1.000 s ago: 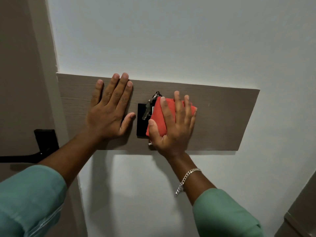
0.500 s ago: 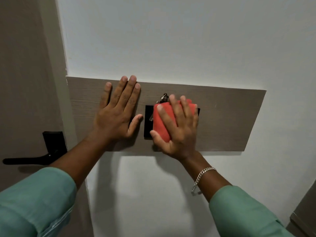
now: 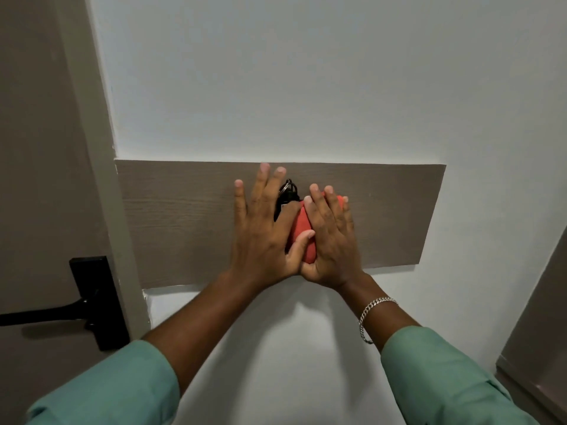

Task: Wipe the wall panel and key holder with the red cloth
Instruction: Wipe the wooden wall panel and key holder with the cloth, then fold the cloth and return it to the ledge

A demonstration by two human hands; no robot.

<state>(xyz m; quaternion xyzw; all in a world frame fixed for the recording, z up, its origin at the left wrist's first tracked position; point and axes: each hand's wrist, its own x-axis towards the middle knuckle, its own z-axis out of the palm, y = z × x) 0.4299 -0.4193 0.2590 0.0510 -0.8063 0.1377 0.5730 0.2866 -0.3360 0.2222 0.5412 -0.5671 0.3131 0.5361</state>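
A grey-brown wood-grain wall panel (image 3: 184, 222) runs across the white wall. At its middle sits a black key holder (image 3: 288, 194) with a key ring, mostly hidden behind my hands. My right hand (image 3: 333, 237) presses a folded red cloth (image 3: 302, 233) flat against the holder, fingers spread over it. My left hand (image 3: 260, 228) lies flat on the panel right beside it, its thumb touching the red cloth's left edge and its fingers covering the holder's left part.
A door with a black lever handle (image 3: 89, 302) and its frame stand at the left. Bare white wall (image 3: 306, 81) lies above and below the panel. A brown cabinet edge (image 3: 540, 332) shows at the lower right.
My left hand has slid right along the panel until it meets the red cloth and covers part of the holder. The view has shifted, so the panel sits lower and more centred.
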